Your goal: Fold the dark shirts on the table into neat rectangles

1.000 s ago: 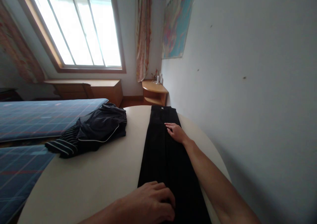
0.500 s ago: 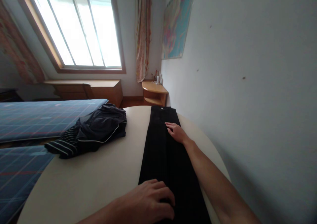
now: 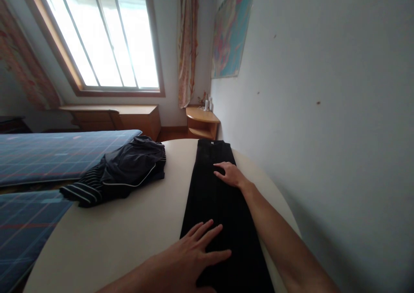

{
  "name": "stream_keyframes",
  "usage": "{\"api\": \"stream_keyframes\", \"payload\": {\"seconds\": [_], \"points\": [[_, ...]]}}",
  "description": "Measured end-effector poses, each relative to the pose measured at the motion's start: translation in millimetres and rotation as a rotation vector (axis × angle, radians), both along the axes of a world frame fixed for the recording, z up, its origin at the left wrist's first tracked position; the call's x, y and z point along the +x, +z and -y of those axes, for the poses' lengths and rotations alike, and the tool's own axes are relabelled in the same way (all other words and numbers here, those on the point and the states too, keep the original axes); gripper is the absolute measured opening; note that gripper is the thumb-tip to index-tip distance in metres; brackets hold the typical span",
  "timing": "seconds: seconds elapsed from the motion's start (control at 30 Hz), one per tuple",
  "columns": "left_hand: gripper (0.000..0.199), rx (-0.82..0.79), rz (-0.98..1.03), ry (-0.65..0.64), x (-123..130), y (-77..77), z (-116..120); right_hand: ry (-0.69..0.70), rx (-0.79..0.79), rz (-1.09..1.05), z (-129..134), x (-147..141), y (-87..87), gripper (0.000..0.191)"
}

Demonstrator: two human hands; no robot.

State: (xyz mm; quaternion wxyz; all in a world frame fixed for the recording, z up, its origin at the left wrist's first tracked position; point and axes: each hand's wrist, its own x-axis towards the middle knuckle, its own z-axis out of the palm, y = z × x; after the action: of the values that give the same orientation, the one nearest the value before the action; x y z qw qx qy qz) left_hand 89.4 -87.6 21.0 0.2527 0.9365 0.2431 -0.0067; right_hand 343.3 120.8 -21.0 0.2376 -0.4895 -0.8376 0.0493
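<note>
Black trousers (image 3: 207, 202) lie lengthwise on a round cream table (image 3: 139, 224), the waistband with a small pale label at the far edge. My left hand (image 3: 194, 250) is over their near part, its fingers spread and holding nothing. Farther up, near the waistband, my right hand (image 3: 228, 173) rests on the right side of the cloth, thumb and fingers apart. To the left, a crumpled dark garment (image 3: 129, 163) with white piping and a striped part lies on the table's far left edge.
Blue plaid mattresses (image 3: 64, 152) adjoin the table on the left. A white wall (image 3: 323, 155) runs along the right. Beyond the table stand a wooden corner shelf (image 3: 202, 114) and a low wooden desk (image 3: 139, 109) under the window.
My left hand has gone from curled to spread and moved slightly forward. My right hand's thumb and fingers have parted a little more, and that hand has shifted slightly.
</note>
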Motion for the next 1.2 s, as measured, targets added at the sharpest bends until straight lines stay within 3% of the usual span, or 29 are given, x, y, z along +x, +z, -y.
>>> {"api": "stream_keyframes", "payload": {"seconds": [0.17, 0.3, 0.37, 0.47, 0.57, 0.73, 0.9, 1.07, 1.2], "points": [[0.064, -0.087, 0.061, -0.106, -6.0, 19.2, 5.9, 0.033, -0.083, -0.036, 11.0, -5.5, 18.4, 0.024], [0.051, -0.232, 0.259, -0.135, -8.3, 20.2, -0.1, 0.073, -0.109, -0.025, 18.8, -9.4, 26.1, 0.031], [0.048, -0.137, 0.307, -0.019, -8.2, 12.1, -10.6, 0.089, -0.110, -0.025, 20.0, -10.8, 26.8, 0.034], [0.057, 0.105, 0.218, 0.157, -8.2, -4.5, -36.5, 0.079, -0.116, -0.017, 17.3, -12.8, 26.2, 0.036], [0.067, 0.226, 0.118, 0.205, -9.5, -17.3, -67.3, 0.047, -0.123, 0.031, 9.4, -17.9, 25.9, 0.039], [0.071, 0.283, 0.085, 0.231, -12.2, -30.1, -100.1, -0.072, -0.076, 0.172, -12.1, -35.8, 29.4, 0.033], [0.070, 0.269, 0.123, 0.216, -13.5, -40.1, -105.4, -0.128, -0.039, 0.061, -48.5, -57.6, 34.3, 0.021], [0.072, 0.238, 0.119, 0.218, -13.7, -38.6, -105.5, -0.096, 0.009, -0.028, -93.3, -78.8, 37.0, 0.034], [0.076, 0.204, 0.099, 0.218, -13.4, -36.3, -106.8, -0.148, -0.062, 0.062, -117.7, -95.9, 36.9, 0.042]]}}
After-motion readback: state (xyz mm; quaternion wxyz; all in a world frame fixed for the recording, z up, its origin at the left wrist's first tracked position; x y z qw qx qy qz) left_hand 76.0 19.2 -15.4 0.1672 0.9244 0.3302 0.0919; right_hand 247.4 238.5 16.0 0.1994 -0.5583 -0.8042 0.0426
